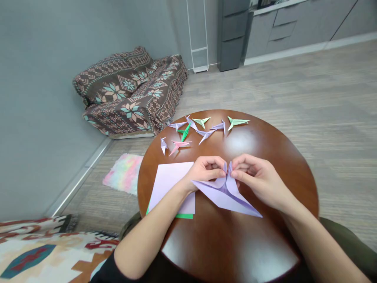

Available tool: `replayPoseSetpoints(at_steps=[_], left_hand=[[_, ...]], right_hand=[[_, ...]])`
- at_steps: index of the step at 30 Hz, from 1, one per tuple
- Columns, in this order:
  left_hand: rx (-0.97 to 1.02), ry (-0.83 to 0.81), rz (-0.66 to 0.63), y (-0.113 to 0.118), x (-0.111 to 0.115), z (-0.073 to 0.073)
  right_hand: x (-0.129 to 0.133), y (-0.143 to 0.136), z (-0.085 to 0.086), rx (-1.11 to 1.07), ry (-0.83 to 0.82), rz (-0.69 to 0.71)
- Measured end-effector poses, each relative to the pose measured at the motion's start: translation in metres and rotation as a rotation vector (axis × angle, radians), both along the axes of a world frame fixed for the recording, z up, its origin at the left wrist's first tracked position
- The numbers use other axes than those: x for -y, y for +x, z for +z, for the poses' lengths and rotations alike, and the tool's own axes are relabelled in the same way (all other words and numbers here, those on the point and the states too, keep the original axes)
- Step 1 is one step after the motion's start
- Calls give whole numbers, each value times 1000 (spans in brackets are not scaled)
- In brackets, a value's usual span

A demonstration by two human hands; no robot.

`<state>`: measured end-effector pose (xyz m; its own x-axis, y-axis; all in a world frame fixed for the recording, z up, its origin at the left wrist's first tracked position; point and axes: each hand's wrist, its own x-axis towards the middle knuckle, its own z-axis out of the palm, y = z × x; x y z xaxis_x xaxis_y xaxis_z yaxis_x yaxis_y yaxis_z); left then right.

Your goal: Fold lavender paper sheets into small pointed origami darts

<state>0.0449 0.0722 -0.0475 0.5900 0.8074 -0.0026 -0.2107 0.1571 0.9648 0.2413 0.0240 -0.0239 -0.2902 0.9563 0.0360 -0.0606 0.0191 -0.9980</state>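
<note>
A partly folded sheet of lavender origami paper [225,190] is held above the table between both hands. Its wide lower part spreads toward me in two pointed corners, and two narrow flaps stand up at the far side. My left hand [207,171] pinches the left flap between thumb and fingers. The right flap is pinched by my right hand [256,177] in the same way. Under my left forearm lies a stack of square lavender paper [171,181], with a green sheet [185,216] showing at its lower edge.
Several folded paper cranes lie toward the table's far edge, among them a pink one [179,146], a dark green one [185,132] and a pale green one [237,122]. The round brown table [282,165] is glossy. Beyond it stands a sofa with a patterned cover [132,94].
</note>
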Motion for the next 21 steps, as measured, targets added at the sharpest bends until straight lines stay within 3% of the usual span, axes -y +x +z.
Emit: replayPoseSetpoints(at_steps=[3,8,11,15,19,21], left_hand=[[37,28,2,1,0,2],[4,-109,-42,1,3,3],[-13,-110,-34,1,5,5],[-28,-60,108,0,6,8],[-43,100,233,1,8,12],[-88,152,264,0,8,13]], right_hand=[[1,0,1,21,31,-59],[0,-3,-3,57,69,-88],[-2,-2,-4,82,65,-105],[-5,13,2,247,121,-161],[-1,31,14,417,259,-384],[2,35,20,430,307,-349]])
